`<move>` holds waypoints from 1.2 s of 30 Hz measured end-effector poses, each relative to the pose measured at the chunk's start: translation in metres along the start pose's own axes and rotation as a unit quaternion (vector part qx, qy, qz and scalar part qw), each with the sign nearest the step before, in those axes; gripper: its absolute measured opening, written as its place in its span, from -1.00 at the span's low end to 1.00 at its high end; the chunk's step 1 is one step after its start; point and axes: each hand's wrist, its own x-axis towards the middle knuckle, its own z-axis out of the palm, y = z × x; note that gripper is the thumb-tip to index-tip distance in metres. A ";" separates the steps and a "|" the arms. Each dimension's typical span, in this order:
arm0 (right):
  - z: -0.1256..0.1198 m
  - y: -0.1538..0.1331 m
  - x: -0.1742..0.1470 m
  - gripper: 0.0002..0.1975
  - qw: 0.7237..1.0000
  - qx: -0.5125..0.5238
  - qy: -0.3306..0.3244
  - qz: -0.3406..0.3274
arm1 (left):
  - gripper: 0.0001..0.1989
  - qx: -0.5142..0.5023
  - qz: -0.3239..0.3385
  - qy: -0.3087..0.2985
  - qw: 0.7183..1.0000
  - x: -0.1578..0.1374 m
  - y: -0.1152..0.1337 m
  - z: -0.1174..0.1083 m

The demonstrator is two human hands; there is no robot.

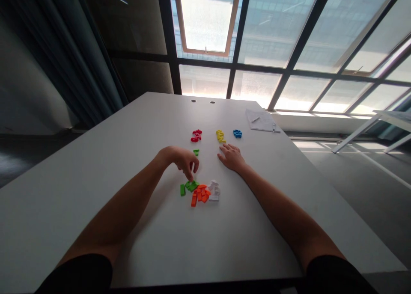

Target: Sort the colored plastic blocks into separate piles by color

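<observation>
My left hand [185, 160] bends down over a pile of green blocks [192, 185]. Its lowest fingertip reaches the pile's far edge; thumb and fingers stand apart, and I see nothing between them. Orange blocks [201, 193] and white blocks [214, 189] lie in heaps just right of the green ones. A single green block [196, 152] sits beyond the left hand. My right hand [231, 156] rests flat on the table with fingers spread, its tips just short of some yellow blocks [220, 135].
Red blocks [196, 135] and blue blocks [237, 133] lie farther off on the white table [128, 174]. Paper sheets [261, 120] with pens are near its far right edge. Two round holes pierce the far end. Windows and a curtain [64, 46] stand beyond.
</observation>
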 end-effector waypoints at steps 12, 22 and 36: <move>-0.001 0.000 -0.001 -0.47 1.000 0.004 0.003 -0.002 | -0.61 0.049 -0.016 0.048 0.998 0.013 -0.007 0.004; -0.001 0.000 0.000 -0.50 1.000 -0.004 0.007 -0.007 | -0.48 0.027 -0.055 0.205 0.977 0.011 -0.052 -0.009; 0.003 0.003 0.001 -0.49 1.000 -0.002 0.005 -0.004 | -0.61 0.024 -0.047 0.252 0.966 0.008 -0.049 -0.011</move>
